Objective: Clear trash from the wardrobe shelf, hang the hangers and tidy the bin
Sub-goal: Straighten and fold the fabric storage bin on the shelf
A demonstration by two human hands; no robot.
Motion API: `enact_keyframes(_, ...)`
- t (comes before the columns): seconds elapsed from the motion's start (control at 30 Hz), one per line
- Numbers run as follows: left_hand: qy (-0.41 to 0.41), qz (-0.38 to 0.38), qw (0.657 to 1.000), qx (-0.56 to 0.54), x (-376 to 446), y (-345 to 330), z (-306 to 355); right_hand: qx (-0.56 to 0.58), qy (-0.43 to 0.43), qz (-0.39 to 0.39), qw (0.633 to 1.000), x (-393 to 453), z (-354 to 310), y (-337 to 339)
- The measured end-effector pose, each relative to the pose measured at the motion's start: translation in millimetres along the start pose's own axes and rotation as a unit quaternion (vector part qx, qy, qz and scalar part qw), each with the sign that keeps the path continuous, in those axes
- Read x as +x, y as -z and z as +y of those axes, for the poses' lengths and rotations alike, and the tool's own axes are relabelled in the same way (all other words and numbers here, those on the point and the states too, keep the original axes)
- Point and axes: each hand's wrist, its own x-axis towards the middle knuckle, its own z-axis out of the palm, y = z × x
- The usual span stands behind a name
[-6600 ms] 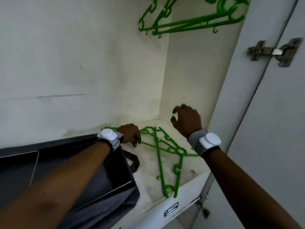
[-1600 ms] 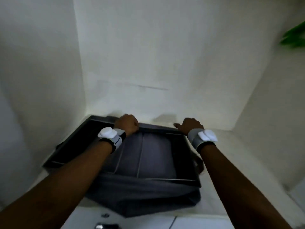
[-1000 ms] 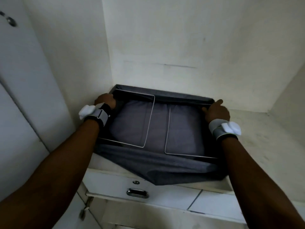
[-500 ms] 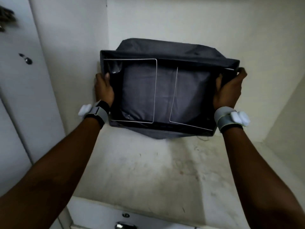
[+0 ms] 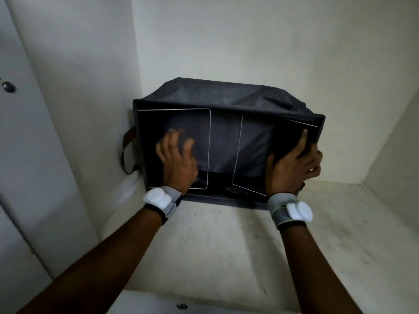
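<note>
A dark grey fabric bin (image 5: 224, 96) lies on its side on the wardrobe shelf (image 5: 215, 245), pushed against the back left corner, its mouth facing me. Thin wire frames show inside it. My left hand (image 5: 176, 159) reaches into the left half of the opening, fingers spread and blurred, holding nothing. My right hand (image 5: 292, 164) grips the bin's right side wall, thumb inside and fingers curled around the outside. No hangers or trash are in view.
A brown strap handle (image 5: 127, 152) sticks out of the bin's left side against the wardrobe's left wall. A drawer front with a small fitting (image 5: 181, 306) sits below the shelf edge. A screw (image 5: 8, 87) marks the left door panel.
The bin has come down from mid-air onto the shelf, set on its side. My left hand let go of the bin's left edge and moved inside the opening. My right hand keeps its grip.
</note>
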Motion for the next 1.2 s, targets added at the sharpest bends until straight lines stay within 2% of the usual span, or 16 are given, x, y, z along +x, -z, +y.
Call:
enact_keyframes(0.07, -0.12, 0.012, 0.991, -0.06, -9, -7, 28, -0.064, 0.032, -0.002, 0.997, -13, 0, -8)
enact_keyframes(0.13, -0.19, -0.038, 0.977, -0.095, -7, -12, 55, -0.09, 0.046, -0.002, 0.995, -32, 0, -12)
enact_keyframes(0.2, -0.176, -0.105, 0.976, -0.078, 5, -27, 71, -0.074, 0.09, -0.027, 0.993, -60, -6, -10)
enact_keyframes(0.23, -0.148, -0.14, 0.977, -0.061, 14, -39, 75, -0.067, 0.146, -0.054, 0.985, -79, -9, -10)
enact_keyframes(0.3, -0.068, -0.196, 0.978, -0.031, 34, -58, 77, -0.045, 0.27, -0.161, 0.948, -117, -18, -13)
enact_keyframes(0.37, -0.021, -0.217, 0.976, -0.005, 51, -70, 76, -0.022, 0.332, -0.281, 0.9, -143, -25, -23)
enact_keyframes(0.43, -0.042, -0.255, 0.966, 0.013, 61, -79, 75, -0.019, 0.34, -0.354, 0.871, -153, -33, -32)
enact_keyframes(0.6, -0.039, -0.35, 0.936, -0.004, 69, -103, 80, -0.009, 0.344, -0.413, 0.844, -147, -41, -32)
enact_keyframes(0.67, -0.018, -0.357, 0.934, 0.01, 66, -113, 80, 0.005, 0.347, -0.407, 0.845, -147, -39, -31)
enact_keyframes(0.83, -0.011, -0.312, 0.95, 0.024, 68, -136, 77, 0.031, 0.328, -0.405, 0.853, -153, -25, -29)
enact_keyframes(1.03, 0.037, -0.251, 0.962, 0.103, 64, -154, 103, 0.042, 0.317, -0.391, 0.863, -162, -13, -25)
enact_keyframes(1.2, 0.028, -0.263, 0.963, 0.053, 65, -148, 103, 0.029, 0.34, -0.416, 0.843, -156, -10, -22)
